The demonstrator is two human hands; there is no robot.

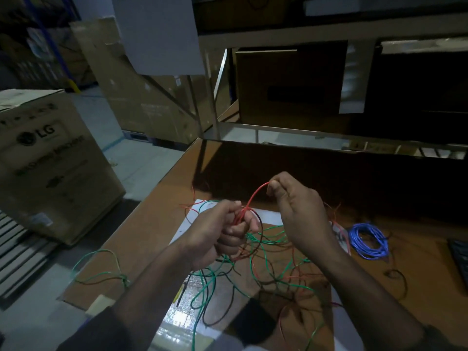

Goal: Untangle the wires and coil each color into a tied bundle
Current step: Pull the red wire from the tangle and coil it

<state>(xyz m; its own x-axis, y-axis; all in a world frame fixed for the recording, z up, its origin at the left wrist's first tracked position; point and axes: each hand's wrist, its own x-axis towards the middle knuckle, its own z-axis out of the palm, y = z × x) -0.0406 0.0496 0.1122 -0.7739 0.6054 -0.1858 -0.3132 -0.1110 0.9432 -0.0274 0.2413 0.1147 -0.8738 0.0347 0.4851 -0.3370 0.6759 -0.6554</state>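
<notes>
Between left hand [222, 231] and right hand [301, 211], both pinching it, red wire [254, 196] slanting up-right.

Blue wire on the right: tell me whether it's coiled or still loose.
Coiled. The blue wire lies as one compact ring of stacked loops on the cardboard tabletop, apart from the green, black and red tangle. Whether it is tied cannot be told.

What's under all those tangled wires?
Under the tangled wires lie a white sheet and the brown cardboard tabletop. The forearms and wires hide much of the sheet.
</notes>
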